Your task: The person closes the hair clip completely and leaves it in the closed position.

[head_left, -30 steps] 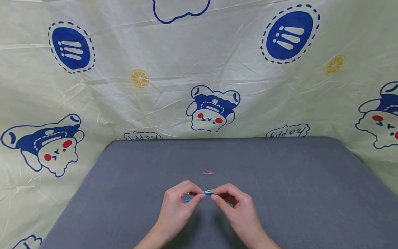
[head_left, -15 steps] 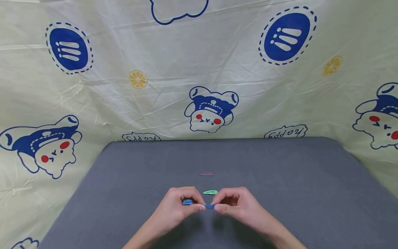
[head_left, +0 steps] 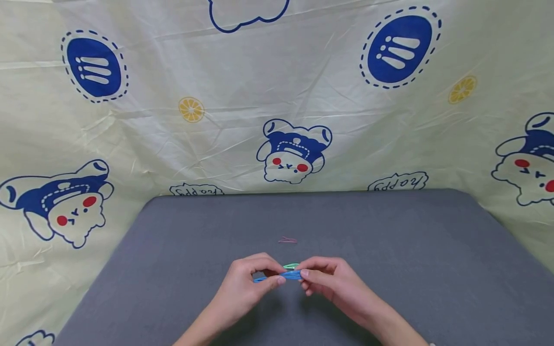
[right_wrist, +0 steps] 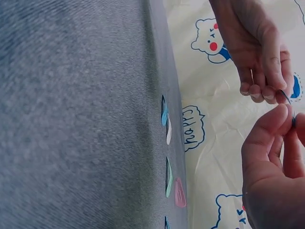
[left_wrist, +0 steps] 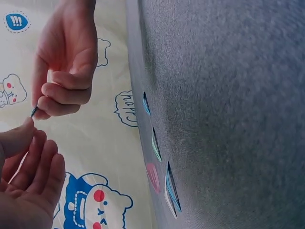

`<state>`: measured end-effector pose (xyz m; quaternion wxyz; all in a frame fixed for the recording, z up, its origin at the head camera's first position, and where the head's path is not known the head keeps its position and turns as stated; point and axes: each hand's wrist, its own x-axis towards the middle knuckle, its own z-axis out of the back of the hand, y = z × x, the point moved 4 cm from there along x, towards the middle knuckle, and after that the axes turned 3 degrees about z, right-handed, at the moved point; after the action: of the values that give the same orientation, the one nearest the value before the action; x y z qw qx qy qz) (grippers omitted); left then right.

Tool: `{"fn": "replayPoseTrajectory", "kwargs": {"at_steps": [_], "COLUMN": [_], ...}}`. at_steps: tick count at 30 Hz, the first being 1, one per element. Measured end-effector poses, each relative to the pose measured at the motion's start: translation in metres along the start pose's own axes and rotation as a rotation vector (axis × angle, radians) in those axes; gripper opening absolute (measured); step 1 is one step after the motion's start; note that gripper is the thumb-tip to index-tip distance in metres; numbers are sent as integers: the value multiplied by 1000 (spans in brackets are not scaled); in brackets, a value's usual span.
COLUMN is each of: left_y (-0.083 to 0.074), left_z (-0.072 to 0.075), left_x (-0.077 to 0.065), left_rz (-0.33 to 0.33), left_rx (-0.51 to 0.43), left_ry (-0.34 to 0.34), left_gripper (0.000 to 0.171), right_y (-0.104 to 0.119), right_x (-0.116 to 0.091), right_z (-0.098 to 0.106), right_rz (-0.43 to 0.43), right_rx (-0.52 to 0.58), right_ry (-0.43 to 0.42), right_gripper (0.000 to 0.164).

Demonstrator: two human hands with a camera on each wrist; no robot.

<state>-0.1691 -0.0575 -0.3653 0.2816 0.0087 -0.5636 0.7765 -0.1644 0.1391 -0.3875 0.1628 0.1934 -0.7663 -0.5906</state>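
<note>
In the head view my left hand [head_left: 248,281] and my right hand [head_left: 331,278] meet over the table, with a blue snap hair clip [head_left: 292,275] stretched between them. Thumb and fingers of the left hand pinch its left end; those of the right pinch the other end. Edge-on, the held clip [right_wrist: 286,97] looks thin and slightly bowed in the right wrist view. Just beyond the fingers lies a green hair clip [head_left: 291,265], partly hidden. Behind the left hand shows a bit of another blue hair clip [head_left: 258,279]. A pink hair clip [head_left: 287,240] lies farther back.
Both hands work above a grey cloth-covered table [head_left: 389,230]. A white hair clip [left_wrist: 169,200] and a blue one [left_wrist: 172,183] lie close together in the left wrist view, with a further blue clip [left_wrist: 146,103] apart from them. A printed curtain [head_left: 233,144] hangs behind.
Both hands first came toward the body with the blue hair clip, then moved back up and away a little. The clip has tilted, so its broad bright face now shows.
</note>
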Motion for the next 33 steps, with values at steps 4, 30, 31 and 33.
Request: {"fn": "replayPoseTrajectory", "kwargs": {"at_steps": [4,30,31,33], "left_y": [-5,9,10,12], "left_z": [0,-2,-2,-1], "left_x": [0,0,1,2], "left_rz": [-91,-35,-29,-14], "left_rx": [54,106,100,94], "left_ry": [-46,-45,-43,-34], "left_gripper": [8,6,6,7], "right_y": [1,18,18,18], "right_x": [-1,-2,-2,-1], "right_z": [2,-3,-3,-2], "right_rz": [-16,86,81,79], "right_rx": [45,-636,-647,-673], "right_ry": [24,-121,-125,-133], "right_gripper": [21,15,14,13]}}
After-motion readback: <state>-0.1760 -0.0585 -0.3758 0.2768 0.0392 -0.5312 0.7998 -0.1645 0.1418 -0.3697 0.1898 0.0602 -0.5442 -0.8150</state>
